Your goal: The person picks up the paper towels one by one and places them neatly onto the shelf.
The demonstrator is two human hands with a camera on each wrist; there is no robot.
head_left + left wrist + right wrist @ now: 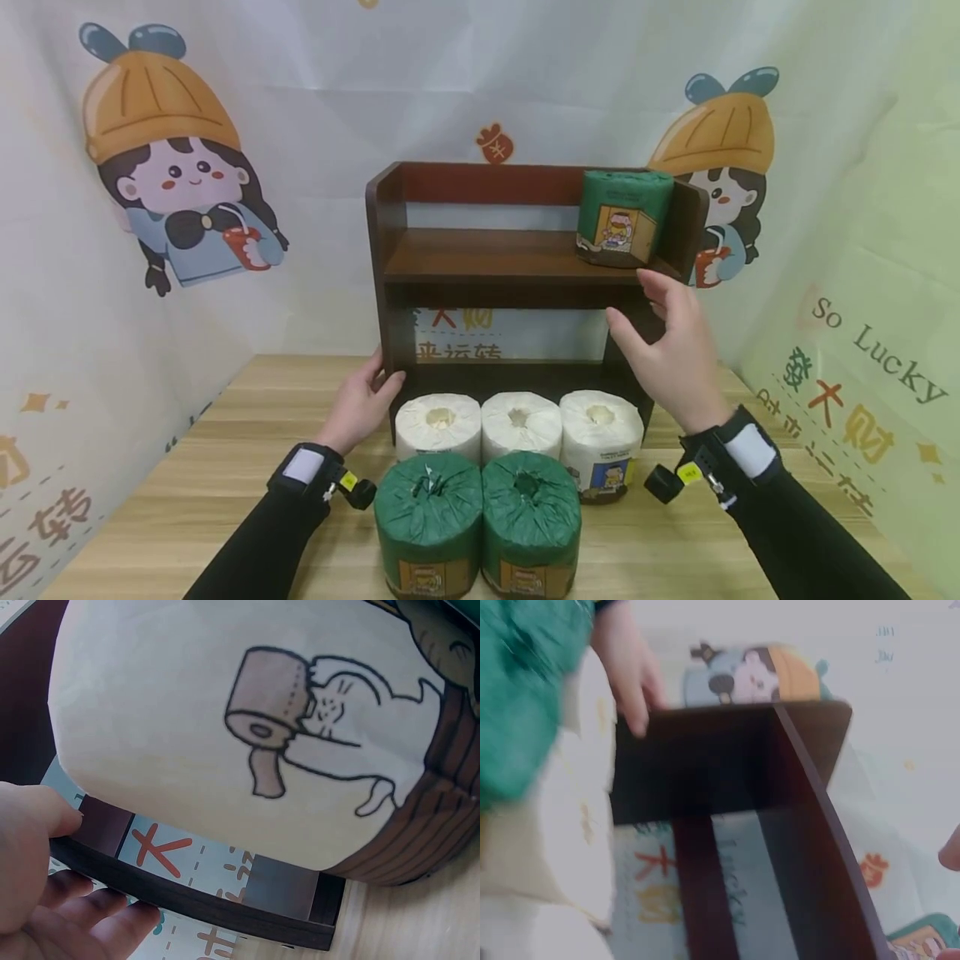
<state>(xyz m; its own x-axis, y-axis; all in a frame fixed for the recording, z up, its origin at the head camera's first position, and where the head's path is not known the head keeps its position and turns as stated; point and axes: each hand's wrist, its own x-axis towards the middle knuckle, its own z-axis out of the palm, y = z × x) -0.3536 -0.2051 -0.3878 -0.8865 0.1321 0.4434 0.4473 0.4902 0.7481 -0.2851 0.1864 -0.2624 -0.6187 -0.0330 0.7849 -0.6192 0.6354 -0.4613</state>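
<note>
My left hand (360, 406) holds the left side panel of a dark brown two-tier shelf (480, 254), thumb near the front edge and fingers on the outer side. In the left wrist view, that side panel (195, 896) runs between the thumb and fingers (97, 907). My right hand (675, 354) is raised in front of the shelf's right side, thumb and fingers spread apart, holding nothing. Just above its fingertips, a green-wrapped toilet roll (622, 221) stands upright at the right end of the upper board. In the right wrist view, only bits of my right fingers (951, 853) show.
Three white-wrapped toilet rolls (521, 425) stand in a row before the lower tier. Closer to me, two green-wrapped rolls (429, 512) stand side by side on the wooden table (247, 433). A printed cloth (322, 150) hangs behind and along both sides.
</note>
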